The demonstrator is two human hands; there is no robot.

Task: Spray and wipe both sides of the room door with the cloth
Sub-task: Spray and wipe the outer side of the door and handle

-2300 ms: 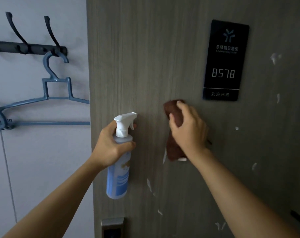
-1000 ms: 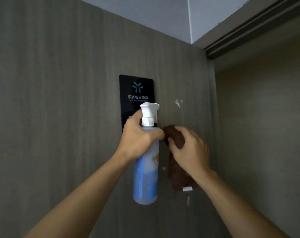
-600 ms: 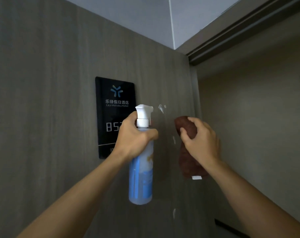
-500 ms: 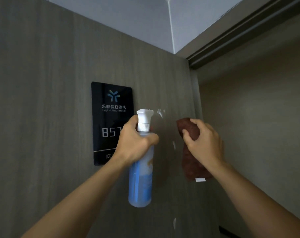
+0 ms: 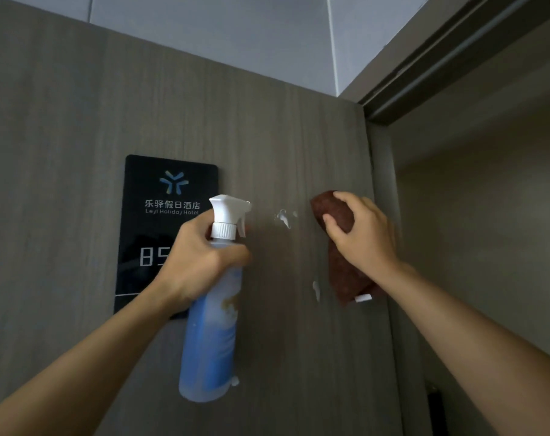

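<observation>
Head view: since the frame about half a second earlier, the number plate had slid toward the middle of the picture and more of the ceiling showed above the door, so the head had turned a little left and up. Both hands kept much the same pose against the panel, and the foam blob now sat plainly in the gap between them.

The left hand gripped the spray bottle at its neck, fingers wrapped round below the white trigger head, whose nozzle faced right toward the foam. The bottle hung upright, its long axis vertical, in front of the door and partly covering the plate's digits.

The right hand held the brown cloth bunched in curled fingers, thumb across its front, against the door close to its right edge. The cloth's long axis ran down the panel, its white tag at the lower end.

The relation that mattered: the foam blob lay just left of the cloth's upper end, at about the height of the right thumb, and a second streak lay just left of the cloth's lower part. Both were nearer the cloth hand than the bottle hand. The next wipe would probably be a short leftward sweep by the right hand, with the bottle kept out of its path. This face was only part done, with foam still on it; the other face could not be seen.
</observation>
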